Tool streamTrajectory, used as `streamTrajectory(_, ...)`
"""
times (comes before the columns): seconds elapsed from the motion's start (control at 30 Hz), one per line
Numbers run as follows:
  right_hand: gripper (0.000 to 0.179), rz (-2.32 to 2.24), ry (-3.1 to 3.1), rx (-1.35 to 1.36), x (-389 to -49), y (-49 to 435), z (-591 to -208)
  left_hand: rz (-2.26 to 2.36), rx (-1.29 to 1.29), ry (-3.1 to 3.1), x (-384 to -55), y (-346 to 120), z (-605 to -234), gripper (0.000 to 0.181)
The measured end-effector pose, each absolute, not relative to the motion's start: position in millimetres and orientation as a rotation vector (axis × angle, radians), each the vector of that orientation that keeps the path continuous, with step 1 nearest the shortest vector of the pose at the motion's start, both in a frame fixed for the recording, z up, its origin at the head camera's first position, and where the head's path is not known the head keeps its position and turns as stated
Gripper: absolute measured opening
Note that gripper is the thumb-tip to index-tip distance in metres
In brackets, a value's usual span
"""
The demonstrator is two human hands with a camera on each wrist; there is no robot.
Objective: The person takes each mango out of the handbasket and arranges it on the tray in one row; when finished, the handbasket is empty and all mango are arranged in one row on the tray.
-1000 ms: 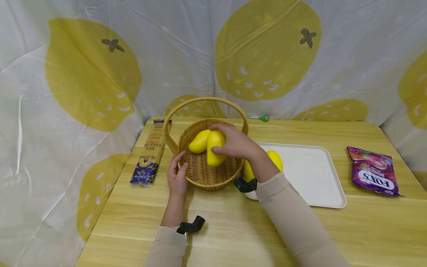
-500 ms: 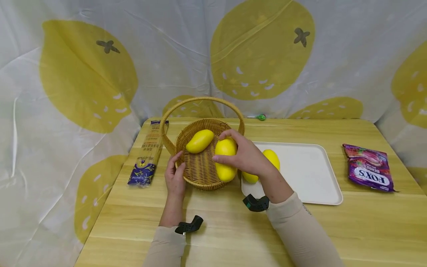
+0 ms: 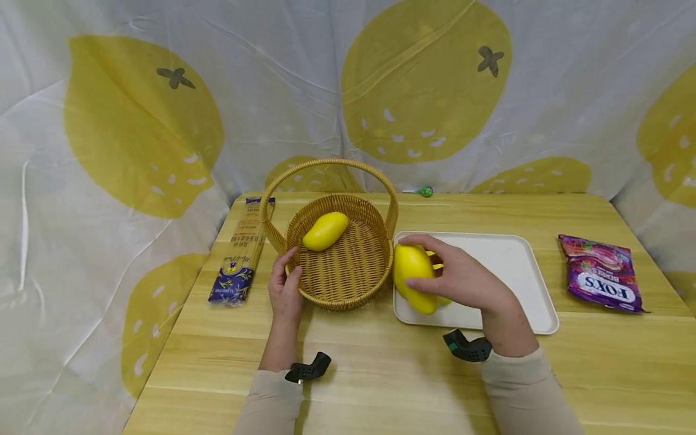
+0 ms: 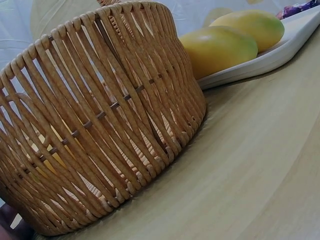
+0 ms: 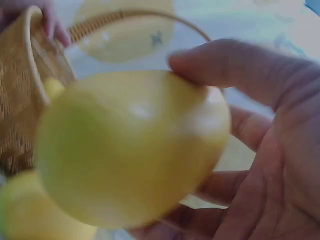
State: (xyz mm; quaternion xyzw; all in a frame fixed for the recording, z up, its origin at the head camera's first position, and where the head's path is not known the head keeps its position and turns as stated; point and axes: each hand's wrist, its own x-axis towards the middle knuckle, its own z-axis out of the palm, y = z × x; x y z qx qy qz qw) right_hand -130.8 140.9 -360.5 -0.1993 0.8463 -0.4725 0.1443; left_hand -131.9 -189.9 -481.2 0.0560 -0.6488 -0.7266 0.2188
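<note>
In the head view my right hand (image 3: pixel 462 275) grips a yellow mango (image 3: pixel 415 278) above the left end of a white tray (image 3: pixel 505 284). The right wrist view shows the thumb on one side of this mango (image 5: pixel 130 150) and fingers behind it. Two more mangoes, a nearer mango (image 4: pixel 215 50) and a farther mango (image 4: pixel 255 27), lie on the tray; the held one mostly covers them in the head view. Left of the tray stands a wicker basket (image 3: pixel 348 299) with one mango (image 3: pixel 326 231) inside. My left hand (image 3: pixel 285 290) holds the basket's left rim.
A spaghetti packet (image 3: pixel 236 260) lies left of the basket on the wooden table (image 3: pixel 370 374). At the far right is a purple candy bag (image 3: pixel 600 275). A green lollipop (image 3: pixel 426 191) lies at the back edge. The basket's tall handle (image 3: pixel 331 161) arches over it.
My right hand has carried the mango out of the basket and rightward to the tray. The left hand stays at the basket rim, and one mango still lies inside.
</note>
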Motion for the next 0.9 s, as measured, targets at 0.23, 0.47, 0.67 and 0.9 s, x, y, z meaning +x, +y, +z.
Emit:
streamTrajectory(0.23, 0.052, -1.537, 2.583, -0.347, -139, 176, -377, -1.986, 0.139, -1.786, -133, -192, -481, 0.040)
streamTrajectory(0.47, 0.076, -1.644, 2.532, -0.070, -146, 193, -382, -1.985, 0.120, -1.790, -133, -191, -482, 0.040)
streamTrajectory(0.67, 0.077, -1.661, 2.546, -0.004, -152, 209, -390, -1.994, 0.127, -1.786, -134, -190, -482, 0.039)
streamTrajectory(0.9, 0.079, -1.506, 2.526, 0.092, -158, 230, -403, -1.997, 0.157, -1.805, -133, -190, -482, 0.040)
